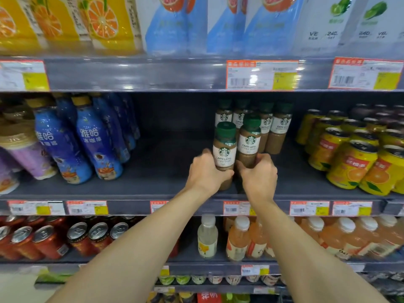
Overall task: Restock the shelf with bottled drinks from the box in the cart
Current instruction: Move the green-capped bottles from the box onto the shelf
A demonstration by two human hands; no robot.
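Both my arms reach onto the dark middle shelf (166,189). My left hand (206,171) is wrapped around a green-capped caffe latte bottle (224,147) standing near the shelf's front. Right beside it, my right hand (259,173) grips a second latte bottle (249,141) of the same kind. The two bottles stand upright and nearly touch. Behind them, several more latte bottles (281,125) stand in a row at the back of the shelf. The box and the cart are out of view.
Blue coffee bottles (98,141) lean at the left of the same shelf, and yellow orange-drink cans (352,162) fill the right. A bare stretch of shelf lies between the blue bottles and the lattes. Juice cartons (175,25) stand above; red cans (50,239) and peach-coloured bottles (238,239) stand below.
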